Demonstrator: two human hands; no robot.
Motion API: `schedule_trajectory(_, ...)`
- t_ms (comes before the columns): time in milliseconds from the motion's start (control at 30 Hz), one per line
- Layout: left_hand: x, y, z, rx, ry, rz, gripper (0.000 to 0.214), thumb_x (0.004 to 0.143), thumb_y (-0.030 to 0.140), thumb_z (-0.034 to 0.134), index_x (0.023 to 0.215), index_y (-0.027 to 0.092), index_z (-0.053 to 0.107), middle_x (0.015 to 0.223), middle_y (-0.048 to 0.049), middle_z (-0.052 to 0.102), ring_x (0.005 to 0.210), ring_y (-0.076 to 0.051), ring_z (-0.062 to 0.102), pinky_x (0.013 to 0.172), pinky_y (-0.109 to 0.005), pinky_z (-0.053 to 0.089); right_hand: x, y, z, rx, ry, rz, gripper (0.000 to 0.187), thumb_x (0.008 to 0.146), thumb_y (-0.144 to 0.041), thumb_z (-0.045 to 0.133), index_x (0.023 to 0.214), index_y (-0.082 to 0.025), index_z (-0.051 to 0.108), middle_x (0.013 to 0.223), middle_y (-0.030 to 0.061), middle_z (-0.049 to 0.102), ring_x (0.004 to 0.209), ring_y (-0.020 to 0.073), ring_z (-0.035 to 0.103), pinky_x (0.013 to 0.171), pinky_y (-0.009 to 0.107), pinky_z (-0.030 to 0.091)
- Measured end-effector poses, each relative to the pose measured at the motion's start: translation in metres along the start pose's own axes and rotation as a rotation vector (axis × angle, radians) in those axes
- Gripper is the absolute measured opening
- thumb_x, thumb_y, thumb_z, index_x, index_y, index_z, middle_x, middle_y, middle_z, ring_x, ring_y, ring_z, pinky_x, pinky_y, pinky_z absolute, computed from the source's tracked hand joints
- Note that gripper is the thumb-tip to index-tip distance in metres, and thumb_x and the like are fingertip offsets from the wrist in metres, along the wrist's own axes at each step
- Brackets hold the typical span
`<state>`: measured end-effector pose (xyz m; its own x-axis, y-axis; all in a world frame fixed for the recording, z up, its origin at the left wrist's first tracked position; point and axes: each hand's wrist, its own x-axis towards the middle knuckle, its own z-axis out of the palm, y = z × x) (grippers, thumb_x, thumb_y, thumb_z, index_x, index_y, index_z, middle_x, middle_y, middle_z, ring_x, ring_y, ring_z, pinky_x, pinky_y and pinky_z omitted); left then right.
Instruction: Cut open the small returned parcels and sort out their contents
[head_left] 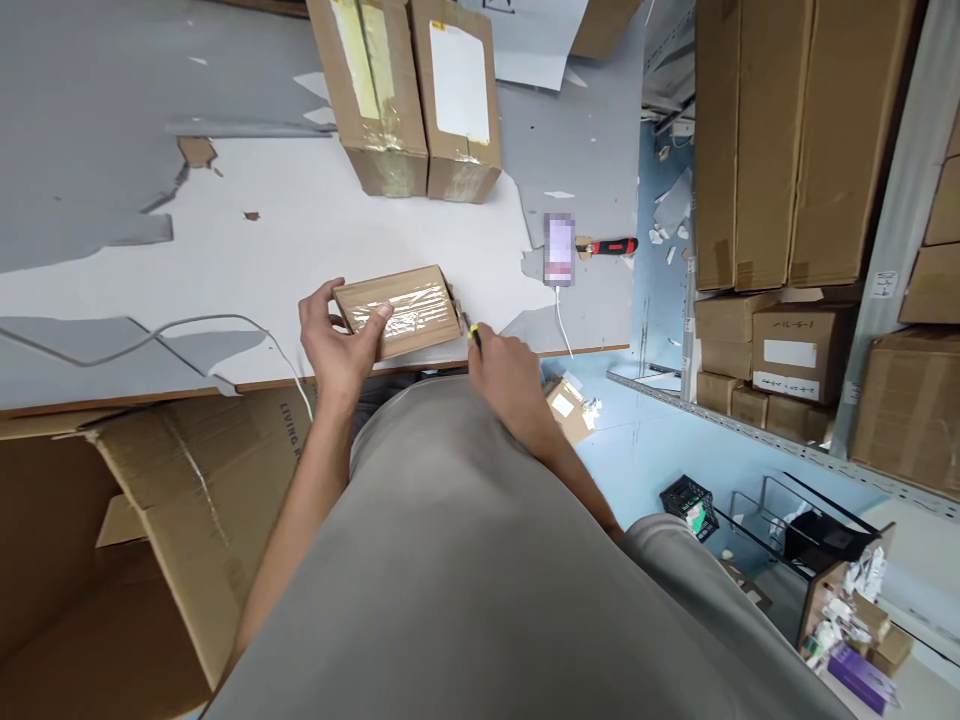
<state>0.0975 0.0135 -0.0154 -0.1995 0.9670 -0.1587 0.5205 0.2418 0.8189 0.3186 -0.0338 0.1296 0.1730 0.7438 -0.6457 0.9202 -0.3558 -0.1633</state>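
A small brown cardboard box [420, 315] with shiny clear tape across its top lies near the table's front edge. My left hand [337, 335] grips its left end, thumb on the top face and fingers round the far side. In my right hand [506, 375] is a utility knife [474, 336] with a yellow and black body, mostly covered by my fingers. Its tip is at the box's right end, where a flap edge looks slightly raised. Whether the blade touches the cardboard I cannot tell.
Two taped cartons [461, 100] stand at the table's far side. A phone [559, 250] with a white cable and a red-black handled tool [613, 246] lie to the right. A large open carton [187, 480] sits below left. Shelves of boxes [795, 345] line the right.
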Motion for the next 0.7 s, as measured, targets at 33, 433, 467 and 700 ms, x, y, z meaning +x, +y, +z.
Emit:
schedule_trajectory(33, 0.002, -0.004, -0.003, -0.012, -0.005, -0.012, 0.074, 0.087, 0.035, 0.097, 0.155, 0.020, 0.072, 0.153, -0.0145, 0.072, 0.134, -0.032, 0.073, 0.113, -0.046, 0.061, 0.007, 0.009, 0.001, 0.024, 0.059, 0.011, 0.039, 0.127, -0.034, 0.041, 0.151, -0.022, 0.070, 0.120, 0.0171, 0.087, 0.113, 0.0372, 0.085, 0.100, 0.048, 0.067)
schedule_trajectory(433, -0.002, -0.048, -0.044, -0.101, 0.189, -0.270, 0.055, 0.084, 0.041, 0.098, 0.126, 0.023, 0.066, 0.129, -0.0102, 0.078, 0.118, -0.027, 0.075, 0.105, -0.039, 0.063, 0.177, 0.097, 0.074, 0.046, 0.199, 0.252, 0.069, 0.119, -0.025, 0.048, 0.186, -0.009, 0.040, 0.162, 0.0329, 0.066, 0.145, 0.0415, 0.074, 0.120, 0.054, 0.061)
schedule_trajectory(467, -0.003, -0.052, -0.047, -0.121, 0.192, -0.287, 0.056, 0.084, 0.042, 0.097, 0.127, 0.023, 0.067, 0.127, -0.0099, 0.078, 0.116, -0.026, 0.075, 0.103, -0.039, 0.063, 0.177, 0.096, 0.077, 0.059, 0.239, 0.222, 0.070, 0.118, -0.025, 0.048, 0.185, -0.007, 0.041, 0.167, 0.0337, 0.063, 0.151, 0.0415, 0.070, 0.124, 0.055, 0.059)
schedule_trajectory(700, -0.004, -0.075, -0.064, -0.309, 0.209, -0.403, 0.067, 0.081, 0.056, 0.099, 0.133, 0.021, 0.075, 0.117, -0.0089, 0.077, 0.096, -0.021, 0.073, 0.083, -0.030, 0.062, 0.184, 0.037, 0.120, 0.803, 0.033, -0.179, 0.069, 0.118, -0.073, 0.052, 0.144, -0.016, 0.081, 0.134, 0.0187, 0.088, 0.130, 0.0311, 0.082, 0.117, 0.047, 0.066)
